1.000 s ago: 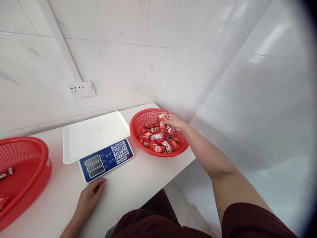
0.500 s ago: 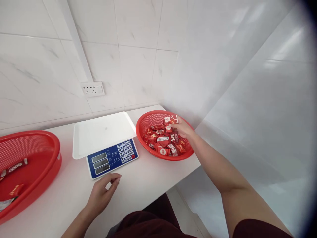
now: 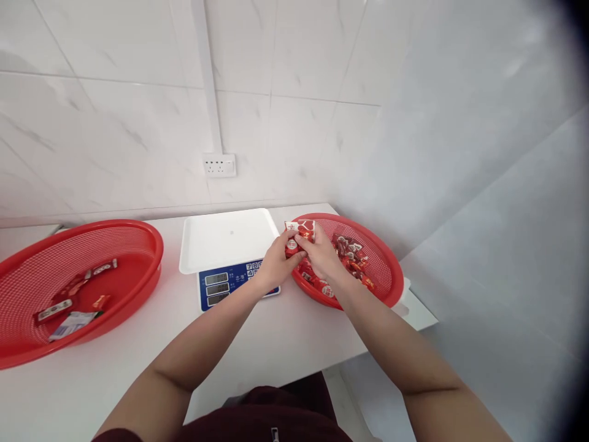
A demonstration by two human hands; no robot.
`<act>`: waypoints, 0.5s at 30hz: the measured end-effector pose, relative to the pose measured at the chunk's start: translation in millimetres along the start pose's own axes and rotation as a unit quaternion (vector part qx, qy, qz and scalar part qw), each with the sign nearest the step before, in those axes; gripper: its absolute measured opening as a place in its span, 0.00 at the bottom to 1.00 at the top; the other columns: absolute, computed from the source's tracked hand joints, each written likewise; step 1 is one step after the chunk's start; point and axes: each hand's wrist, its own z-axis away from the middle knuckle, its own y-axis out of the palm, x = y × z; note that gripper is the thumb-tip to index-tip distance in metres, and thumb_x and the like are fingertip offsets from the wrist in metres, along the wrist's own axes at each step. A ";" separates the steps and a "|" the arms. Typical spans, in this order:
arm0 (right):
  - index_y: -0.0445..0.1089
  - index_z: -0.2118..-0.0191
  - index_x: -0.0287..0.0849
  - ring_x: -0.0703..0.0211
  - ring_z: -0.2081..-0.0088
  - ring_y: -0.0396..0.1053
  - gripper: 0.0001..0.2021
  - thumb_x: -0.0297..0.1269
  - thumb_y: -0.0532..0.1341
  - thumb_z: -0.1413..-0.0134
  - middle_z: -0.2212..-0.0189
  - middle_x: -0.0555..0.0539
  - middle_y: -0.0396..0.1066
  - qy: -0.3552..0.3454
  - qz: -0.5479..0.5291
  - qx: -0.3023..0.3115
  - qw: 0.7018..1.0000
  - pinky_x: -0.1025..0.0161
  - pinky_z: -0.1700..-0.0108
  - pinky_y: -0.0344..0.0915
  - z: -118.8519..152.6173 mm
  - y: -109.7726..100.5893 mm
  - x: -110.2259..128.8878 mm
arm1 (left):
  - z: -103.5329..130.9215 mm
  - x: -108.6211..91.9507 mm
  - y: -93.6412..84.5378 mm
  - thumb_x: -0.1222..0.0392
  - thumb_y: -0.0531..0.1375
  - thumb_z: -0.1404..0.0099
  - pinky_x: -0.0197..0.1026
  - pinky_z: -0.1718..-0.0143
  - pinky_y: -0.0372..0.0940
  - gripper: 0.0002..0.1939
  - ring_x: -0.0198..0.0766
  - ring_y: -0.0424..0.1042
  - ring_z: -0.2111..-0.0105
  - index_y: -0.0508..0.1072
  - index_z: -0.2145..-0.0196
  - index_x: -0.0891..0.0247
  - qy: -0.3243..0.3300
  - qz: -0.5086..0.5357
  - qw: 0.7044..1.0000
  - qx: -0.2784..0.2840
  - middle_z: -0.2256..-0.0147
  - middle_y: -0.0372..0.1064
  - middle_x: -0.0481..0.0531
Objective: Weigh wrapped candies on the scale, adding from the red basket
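Observation:
Several red and white snack packets [image 3: 301,229] are held between my two hands, over the left rim of the right red basket [image 3: 386,264]. My left hand [image 3: 278,261] closes on their left side, its fingers wrapped around the wrappers. From the right, my right hand [image 3: 323,252] grips the same packets. Below and beyond my hands, more small wrapped snacks [image 3: 352,255] lie in that basket. Just left of my hands stands a digital scale with a bare white pan [image 3: 225,236] and a blue keypad panel [image 3: 239,276], partly hidden by my left forearm.
A second red basket [image 3: 154,264] at the left holds a few packets [image 3: 73,322]. Both baskets and the scale stand on a white table [image 3: 257,344] against a tiled wall. A socket [image 3: 219,165] sits on the wall, and another wall borders the right.
My left hand has risen from in front of the scale to join my right hand on the packets. My right hand has moved left with them. The view has turned left.

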 end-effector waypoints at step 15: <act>0.62 0.68 0.46 0.67 0.69 0.70 0.07 0.30 0.62 0.50 0.70 0.53 0.69 0.130 -0.054 0.042 0.989 0.63 0.58 0.72 -39.0 76.6 -23.6 | 3.7 18.7 -141.8 0.66 0.60 0.46 0.40 0.65 0.72 0.21 0.35 0.68 0.60 0.63 0.54 0.59 -0.169 -0.011 0.975 -0.147 0.54 0.64 0.54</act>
